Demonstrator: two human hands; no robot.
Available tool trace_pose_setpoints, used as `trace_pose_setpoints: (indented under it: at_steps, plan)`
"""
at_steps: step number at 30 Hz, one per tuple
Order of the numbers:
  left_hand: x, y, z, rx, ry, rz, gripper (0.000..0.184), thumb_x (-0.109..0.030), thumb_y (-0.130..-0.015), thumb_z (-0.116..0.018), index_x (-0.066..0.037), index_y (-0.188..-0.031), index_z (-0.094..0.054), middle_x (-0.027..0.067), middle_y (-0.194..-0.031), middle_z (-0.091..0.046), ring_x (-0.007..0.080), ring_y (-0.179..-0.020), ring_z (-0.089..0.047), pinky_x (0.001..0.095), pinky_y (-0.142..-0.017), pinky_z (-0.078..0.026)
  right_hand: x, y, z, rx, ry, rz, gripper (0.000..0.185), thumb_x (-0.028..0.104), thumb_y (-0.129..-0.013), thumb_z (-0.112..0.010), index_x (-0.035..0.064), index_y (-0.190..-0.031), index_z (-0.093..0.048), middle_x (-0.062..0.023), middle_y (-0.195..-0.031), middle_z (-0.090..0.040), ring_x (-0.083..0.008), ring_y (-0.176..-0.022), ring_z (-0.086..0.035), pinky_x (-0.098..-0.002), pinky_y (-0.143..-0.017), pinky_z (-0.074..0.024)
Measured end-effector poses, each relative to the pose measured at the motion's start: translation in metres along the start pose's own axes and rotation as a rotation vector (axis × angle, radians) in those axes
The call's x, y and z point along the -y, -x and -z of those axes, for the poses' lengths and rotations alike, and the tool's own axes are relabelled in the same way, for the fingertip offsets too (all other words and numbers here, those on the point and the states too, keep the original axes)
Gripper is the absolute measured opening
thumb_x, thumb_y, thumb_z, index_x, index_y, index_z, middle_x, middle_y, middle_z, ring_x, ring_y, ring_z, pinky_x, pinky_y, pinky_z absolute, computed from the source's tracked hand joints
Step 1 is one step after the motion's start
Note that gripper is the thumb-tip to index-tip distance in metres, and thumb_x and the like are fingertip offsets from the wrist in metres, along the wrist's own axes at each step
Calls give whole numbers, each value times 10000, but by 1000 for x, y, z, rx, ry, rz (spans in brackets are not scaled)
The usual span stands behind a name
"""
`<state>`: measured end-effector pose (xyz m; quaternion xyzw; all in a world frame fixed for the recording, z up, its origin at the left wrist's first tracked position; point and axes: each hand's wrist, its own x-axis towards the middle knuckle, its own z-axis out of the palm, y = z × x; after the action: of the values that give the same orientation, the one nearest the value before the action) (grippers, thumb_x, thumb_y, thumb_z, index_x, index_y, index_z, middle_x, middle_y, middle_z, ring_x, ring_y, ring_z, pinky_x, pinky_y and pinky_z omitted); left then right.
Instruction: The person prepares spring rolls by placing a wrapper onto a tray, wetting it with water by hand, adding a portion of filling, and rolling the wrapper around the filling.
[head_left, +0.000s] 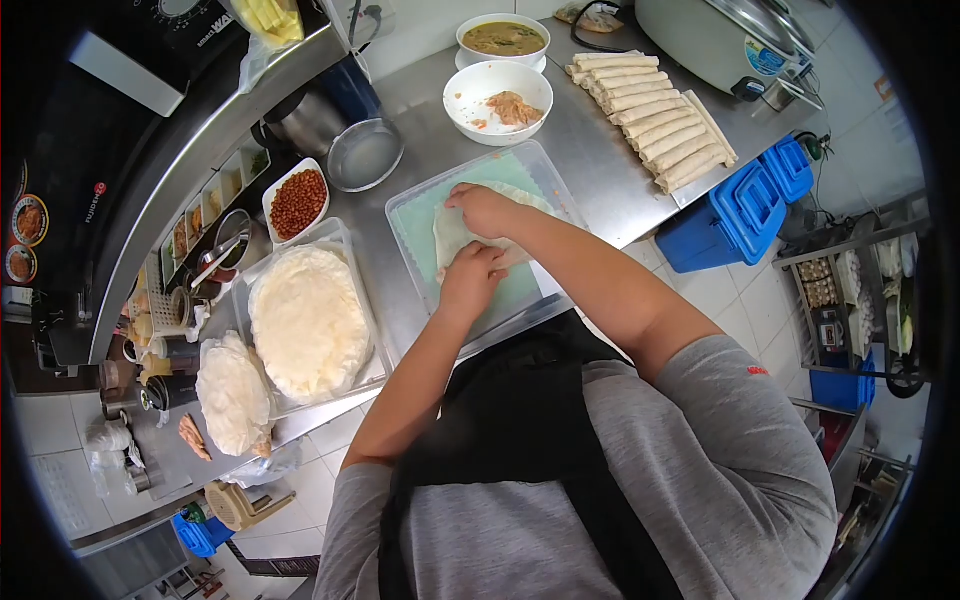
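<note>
- Black apron fills the lower middle of the frame.
- At centre, a thin sheet lies on the green mat.
- Right hand: fingertips bunched at the sheet's upper left; left hand: fingers curled at its lower part. Whether either pinches, I cannot tell.
- Step in hand seems to be folding the sheet; the next move calls for light, even fingers.

The head camera looks forward and down at the hands.
</note>
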<state>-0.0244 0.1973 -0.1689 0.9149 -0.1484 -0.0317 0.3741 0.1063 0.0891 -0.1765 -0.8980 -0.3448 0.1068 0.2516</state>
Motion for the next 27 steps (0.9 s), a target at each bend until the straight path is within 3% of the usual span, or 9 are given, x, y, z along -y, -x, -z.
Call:
trace_pose_setpoints:
  at_steps: [4,6,10,15,18,20,22,26,27]
  plan:
    - [-7,0,17,163,-35,28,390,-133,-747,-800,-57,-1114,-690,115,-1144,-623,345,-1083,-597,421,-921,-499,-1,-6,1,55,-12,-25,493,-63,-778,-509,35,-1241,-648,-140,-1363,-557,-289,-1248,-545,-342,-1066,-435]
    - [-15,1,17,69,-168,-67,382,-136,-745,-798,-62,-1105,-695,116,-1126,-623,347,-1073,-597,427,-921,-497,-1,-6,2,59,-1,-29,526,-61,-761,-525,49,-1261,-646,-130,-1387,-548,-274,-1245,-556,-331,-1049,-448]
    - [-16,-2,-10,-116,-73,-162,393,-146,-741,-802,-79,-1114,-698,109,-1104,-626,337,-1060,-600,427,-923,-494,2,-6,5,91,-82,-77,455,-68,-809,-490,25,-1226,-645,-143,-1359,-550,-305,-1264,-518,-354,-1095,-410]
    - [-16,-5,-8,139,16,-30,368,-166,-728,-808,-145,-1086,-727,56,-1115,-637,291,-1052,-602,439,-911,-486,3,-1,10,98,-119,-52,444,-62,-821,-489,30,-1227,-643,-139,-1367,-544,-306,-1282,-502,-361,-1107,-396]
    - [-19,-1,-10,56,-24,-74,350,-161,-737,-798,-168,-1081,-734,41,-1124,-637,290,-1055,-603,445,-913,-485,2,9,11,42,-85,-22,395,-46,-859,-499,37,-1218,-644,-143,-1320,-576,-306,-1235,-542,-359,-1074,-428]
    - [-24,1,-9,62,-43,-56,356,-167,-750,-794,-162,-1101,-731,53,-1131,-630,298,-1062,-599,427,-930,-485,-4,29,22,-156,-567,3,329,-21,-896,-527,43,-1194,-653,-139,-1226,-629,-309,-1146,-601,-354,-1006,-476]
    - [-25,3,-10,61,-56,-30,363,-173,-763,-790,-156,-1120,-727,64,-1138,-622,306,-1069,-595,410,-948,-485,4,65,45,-393,-580,68,273,-14,-895,-554,40,-1136,-670,-153,-1098,-671,-332,-1055,-641,-374,-917,-520]
    - [-24,1,-9,91,-91,-4,390,-173,-773,-783,-172,-1158,-718,56,-1152,-620,299,-1085,-590,412,-941,-483,4,151,45,-194,14,251,221,47,-849,-671,31,-1069,-676,-154,-1063,-656,-340,-1028,-626,-408,-908,-508]
    - [-24,-1,-9,127,-126,11,402,-172,-777,-780,-180,-1173,-713,57,-1149,-622,296,-1086,-590,412,-937,-484,5,163,36,-194,16,246,221,47,-849,-671,31,-1069,-676,-154,-1063,-656,-340,-1028,-626,-408,-908,-508]
